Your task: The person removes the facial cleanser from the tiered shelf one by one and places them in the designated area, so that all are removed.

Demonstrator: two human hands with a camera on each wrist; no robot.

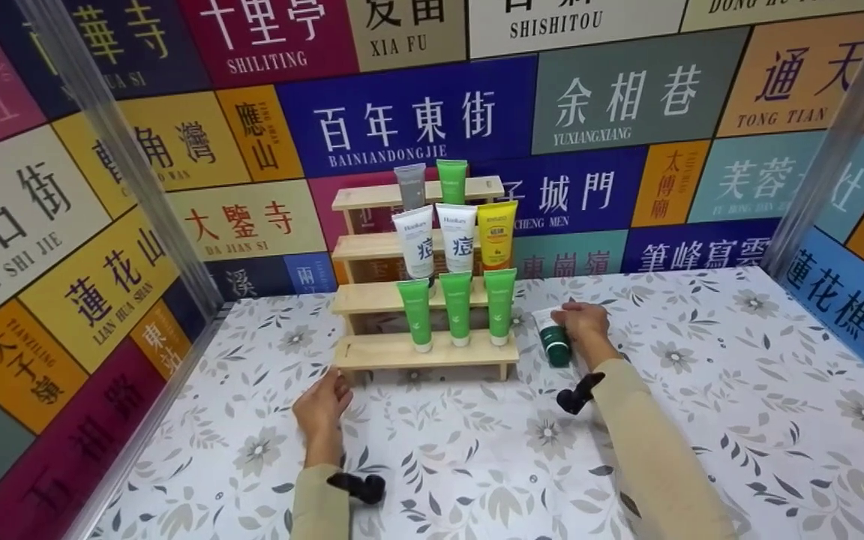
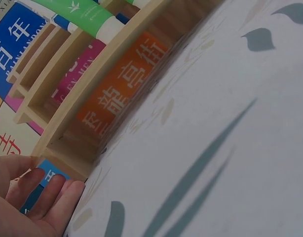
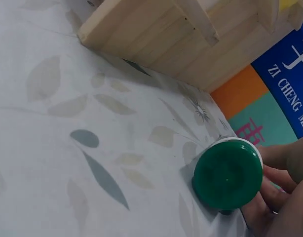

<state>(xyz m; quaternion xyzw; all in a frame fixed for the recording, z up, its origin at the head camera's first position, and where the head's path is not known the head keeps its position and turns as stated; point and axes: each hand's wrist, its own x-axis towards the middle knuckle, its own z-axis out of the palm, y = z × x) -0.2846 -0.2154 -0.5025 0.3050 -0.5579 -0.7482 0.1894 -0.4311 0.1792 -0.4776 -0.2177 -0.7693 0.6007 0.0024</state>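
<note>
A stepped wooden rack (image 1: 372, 352) stands on the table. Three green tubes (image 1: 459, 309) stand on its lowest step, caps down. Behind them are two white tubes (image 1: 456, 238) and a yellow tube (image 1: 496, 234); a grey tube (image 1: 410, 187) and another green tube (image 1: 451, 181) are at the top. My left hand (image 1: 321, 409) touches the left end of the lowest step, fingers loosely bent in the left wrist view. To the right of the rack, my right hand (image 1: 586, 328) grips a white tube with a dark green cap (image 3: 228, 175), low at the tabletop, cap towards me.
The table is covered by a white cloth (image 1: 477, 465) with grey leaves and flowers. Behind it rises a wall of coloured panels (image 1: 409, 112) with lettering. Clear upright strips (image 1: 139, 165) stand at the left and right sides. Both wrists carry small black cameras (image 1: 361, 487).
</note>
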